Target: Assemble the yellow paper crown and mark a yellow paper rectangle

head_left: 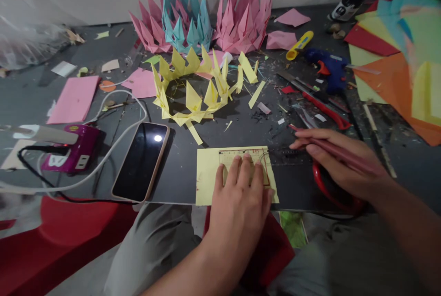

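Observation:
My left hand lies flat, fingers stretched out, pressing a clear ruler onto a yellow sheet of paper at the table's front edge. Short dark red marks show along the sheet's left side and near the ruler. My right hand is closed around a dull red pen, its tip pointing left, just beyond the ruler's right end and above the table. Under that hand sit the red handles of scissors, partly hidden. Beyond the sheet stands a ring of folded yellow paper points.
Pink and blue folded-paper crowns stand at the back. A phone and a purple power adapter with cables lie left. Rightward are a red-handled cutter, a blue glue gun and coloured sheets. Paper scraps litter the table.

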`<state>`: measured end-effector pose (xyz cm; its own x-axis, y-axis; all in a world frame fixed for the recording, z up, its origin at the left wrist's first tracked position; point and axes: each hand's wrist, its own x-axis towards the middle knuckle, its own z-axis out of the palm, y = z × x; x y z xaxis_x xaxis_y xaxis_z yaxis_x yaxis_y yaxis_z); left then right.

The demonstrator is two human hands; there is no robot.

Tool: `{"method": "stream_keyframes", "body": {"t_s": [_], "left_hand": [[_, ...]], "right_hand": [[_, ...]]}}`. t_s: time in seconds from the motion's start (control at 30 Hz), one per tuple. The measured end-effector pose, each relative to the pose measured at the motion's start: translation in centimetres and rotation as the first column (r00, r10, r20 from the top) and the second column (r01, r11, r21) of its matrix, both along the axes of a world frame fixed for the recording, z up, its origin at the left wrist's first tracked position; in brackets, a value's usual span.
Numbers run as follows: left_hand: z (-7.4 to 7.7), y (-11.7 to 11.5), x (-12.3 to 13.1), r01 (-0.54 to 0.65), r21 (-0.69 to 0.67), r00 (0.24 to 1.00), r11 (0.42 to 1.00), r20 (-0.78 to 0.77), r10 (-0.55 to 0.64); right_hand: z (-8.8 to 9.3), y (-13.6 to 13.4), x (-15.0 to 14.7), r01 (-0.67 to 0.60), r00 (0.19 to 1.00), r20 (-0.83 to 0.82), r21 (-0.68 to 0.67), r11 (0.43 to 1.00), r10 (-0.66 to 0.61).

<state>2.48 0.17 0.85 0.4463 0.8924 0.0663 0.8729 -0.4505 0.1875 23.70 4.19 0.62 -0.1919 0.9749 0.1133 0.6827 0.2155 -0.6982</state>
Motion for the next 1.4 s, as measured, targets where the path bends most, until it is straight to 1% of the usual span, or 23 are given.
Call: {"method": "stream_keyframes", "body": {"t_s": [0.1,0.17,0.23,0.3,0.37,0.47,0.63,0.7,0.87,1.03,1.23,1.4], "left_hand": [[-0.1,-0.1,0.1,-0.007,-0.008,1.000,1.000,-0.003,0.007],[0.0,-0.1,0.2,-0.010,-0.012,1.000,1.000,-0.008,0.010],[0.0,-0.1,0.2,-0.009,-0.017,1.000,1.000,-0.013,0.009],[0.1,-0.2,0.3,-0.005,-0.019,1.000,1.000,-0.018,0.004],[0.1,-0.2,0.3,-0.004,-0.018,1.000,1.000,-0.019,0.003],[0.2,-0.2,0.4,-0.006,-0.036,1.000,0.999,-0.013,0.006],[0.4,-0.3,0.5,-0.016,-0.070,1.000,0.997,-0.012,0.015],[0.4,-0.4,0.5,-0.020,-0.068,1.000,0.998,-0.012,0.019],[0.3,-0.4,0.6,-0.029,-0.047,1.000,0.998,-0.008,0.028],[0.2,-0.4,0.5,-0.018,-0.067,1.000,0.998,-0.016,0.017],[0.2,-0.3,0.4,0.003,-0.057,1.000,0.998,-0.003,-0.003],[0.3,-0.2,0.4,0.003,-0.045,1.000,0.999,-0.004,-0.004]], "right_hand": [[0.8,1.0,-2.0,-0.030,0.997,-0.076,0.020,0.999,0.031],[1.3,1.9,-3.7,-0.085,0.988,-0.127,0.061,0.995,0.092],[1.5,2.8,-5.6,-0.154,0.971,-0.177,0.046,0.987,0.160],[1.4,3.6,-7.3,-0.211,0.957,-0.203,0.003,0.977,0.208],[1.0,4.1,-8.6,-0.247,0.951,-0.194,-0.013,0.969,0.240],[0.3,4.5,-9.5,-0.282,0.947,-0.162,-0.016,0.959,0.276],[-0.4,4.4,-9.7,-0.290,0.945,-0.181,-0.080,0.954,0.272],[-0.5,4.4,-9.6,-0.281,0.949,-0.175,-0.084,0.956,0.264],[-0.5,4.5,-9.7,-0.277,0.951,-0.168,-0.089,0.957,0.260],[-0.2,4.6,-9.6,-0.289,0.953,-0.124,-0.086,0.954,0.277],[0.8,4.6,-8.0,-0.272,0.962,-0.012,-0.091,0.958,0.272],[1.3,4.9,-5.9,-0.277,0.960,0.024,-0.094,0.956,0.280]]}}
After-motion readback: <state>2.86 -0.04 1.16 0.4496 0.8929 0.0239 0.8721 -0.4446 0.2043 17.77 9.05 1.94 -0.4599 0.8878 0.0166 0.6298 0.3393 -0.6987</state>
